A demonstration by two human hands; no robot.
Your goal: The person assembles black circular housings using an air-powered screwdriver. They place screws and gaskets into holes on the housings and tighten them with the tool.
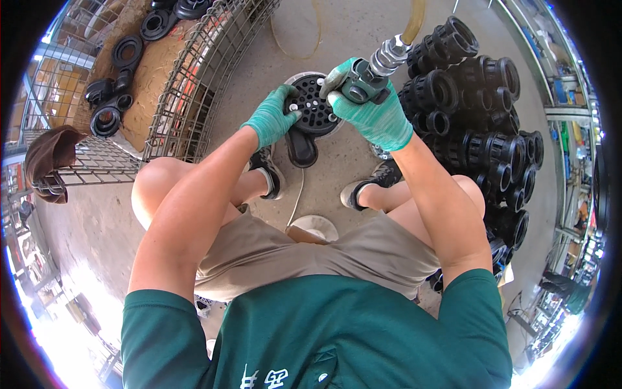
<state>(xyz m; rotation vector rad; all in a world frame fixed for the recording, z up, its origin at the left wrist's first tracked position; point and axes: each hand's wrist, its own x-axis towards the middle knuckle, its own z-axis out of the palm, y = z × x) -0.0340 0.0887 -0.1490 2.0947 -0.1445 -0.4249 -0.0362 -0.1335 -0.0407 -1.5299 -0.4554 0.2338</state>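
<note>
1. Bright, daylight-like light fills the scene; the floor (107,230) washes pale along its near-left edge.
2. White glare burns out detail beyond the floor's near-left and near-right corners.
3. Shadows are soft, deepest among the black pipe fittings (476,148).
4. The centre looks sharp.
5. Fisheye distortion bends straight lines; a dark, colour-fringed rim surrounds everything.

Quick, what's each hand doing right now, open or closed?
Left hand: closed on the left edge of the round black part.
Right hand: closed, holding the hosed tool.
</note>
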